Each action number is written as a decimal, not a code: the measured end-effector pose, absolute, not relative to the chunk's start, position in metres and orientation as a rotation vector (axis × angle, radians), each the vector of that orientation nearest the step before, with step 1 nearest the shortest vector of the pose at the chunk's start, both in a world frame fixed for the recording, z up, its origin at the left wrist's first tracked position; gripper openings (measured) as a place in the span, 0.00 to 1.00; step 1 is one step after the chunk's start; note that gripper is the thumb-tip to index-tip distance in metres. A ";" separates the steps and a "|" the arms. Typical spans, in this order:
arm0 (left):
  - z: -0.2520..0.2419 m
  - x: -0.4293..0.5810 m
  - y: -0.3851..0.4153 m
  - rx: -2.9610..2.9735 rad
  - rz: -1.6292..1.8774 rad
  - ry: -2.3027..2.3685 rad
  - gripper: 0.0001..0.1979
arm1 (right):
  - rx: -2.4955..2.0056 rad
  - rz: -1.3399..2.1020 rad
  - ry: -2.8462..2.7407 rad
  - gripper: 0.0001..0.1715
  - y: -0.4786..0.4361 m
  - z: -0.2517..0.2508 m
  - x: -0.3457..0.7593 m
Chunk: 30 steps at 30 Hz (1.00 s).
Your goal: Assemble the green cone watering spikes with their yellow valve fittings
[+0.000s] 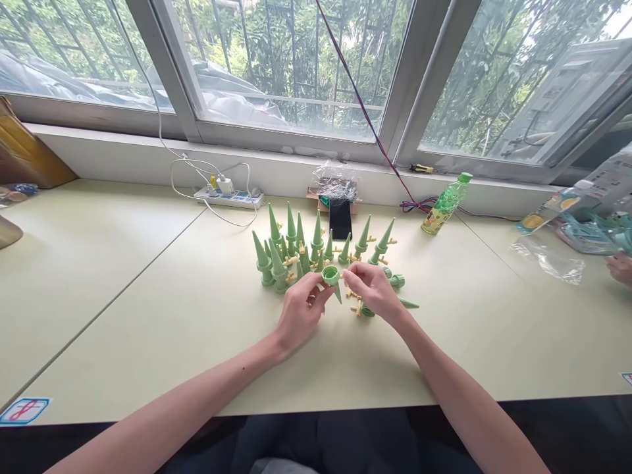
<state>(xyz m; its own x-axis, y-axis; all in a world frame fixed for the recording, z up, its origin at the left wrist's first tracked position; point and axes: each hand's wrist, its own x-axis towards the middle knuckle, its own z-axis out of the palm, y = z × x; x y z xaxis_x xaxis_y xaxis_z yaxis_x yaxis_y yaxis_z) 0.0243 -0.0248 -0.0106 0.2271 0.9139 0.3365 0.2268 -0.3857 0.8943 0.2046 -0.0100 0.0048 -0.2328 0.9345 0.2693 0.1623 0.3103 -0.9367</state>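
Between the fingers of my left hand (303, 308) is a green spike (330, 275), its round open end up and its tip pointing down. Close to the right side of that open end, my right hand (371, 287) pinches a small yellow valve (343, 277), mostly covered by the fingers. Several green spikes (279, 266) with yellow valves stand upright just beyond my hands. Beside and under my right hand lie more green parts (396, 281) and loose yellow valves (356, 307).
A black phone (340, 219) lies behind the spikes, near crumpled clear plastic (336, 181). A green bottle (447, 204) stands to the right. At the back left is a power strip (237, 197) with white cables. Another person's hand (620, 268) shows at the far right.
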 end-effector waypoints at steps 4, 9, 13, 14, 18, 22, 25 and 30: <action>-0.007 0.027 -0.026 1.613 1.159 1.056 0.12 | -1.009 0.954 -1.574 0.18 -0.010 0.004 0.203; -0.007 0.026 -0.022 1.244 0.990 0.876 0.27 | -0.994 0.877 -1.606 0.16 -0.009 0.003 0.205; -0.009 0.023 -0.019 1.109 0.863 0.744 0.32 | -1.000 0.820 -1.747 0.16 -0.010 0.005 0.205; -0.010 0.023 -0.019 1.098 0.853 0.728 0.32 | -1.004 0.815 -1.767 0.16 -0.010 0.005 0.205; -0.009 0.021 -0.019 1.099 0.838 0.707 0.29 | -1.027 0.806 -1.777 0.17 -0.011 0.005 0.205; -0.009 0.020 -0.018 1.123 0.831 0.683 0.26 | -1.025 0.822 -1.776 0.17 -0.011 0.005 0.206; -0.008 0.019 -0.018 1.180 0.827 0.683 0.23 | -1.021 0.853 -1.765 0.17 -0.011 0.006 0.206; -0.007 0.017 -0.019 1.338 0.807 0.713 0.20 | -1.049 0.893 -1.760 0.19 -0.012 0.008 0.207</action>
<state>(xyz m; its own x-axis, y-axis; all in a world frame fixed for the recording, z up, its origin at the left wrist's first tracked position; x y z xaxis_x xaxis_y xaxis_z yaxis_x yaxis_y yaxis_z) 0.0171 -0.0188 -0.0065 0.5497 0.8353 0.0092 -0.0943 0.0511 0.9942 0.2071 -0.0121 0.0081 -0.2606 0.9121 0.3165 0.2829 0.3856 -0.8782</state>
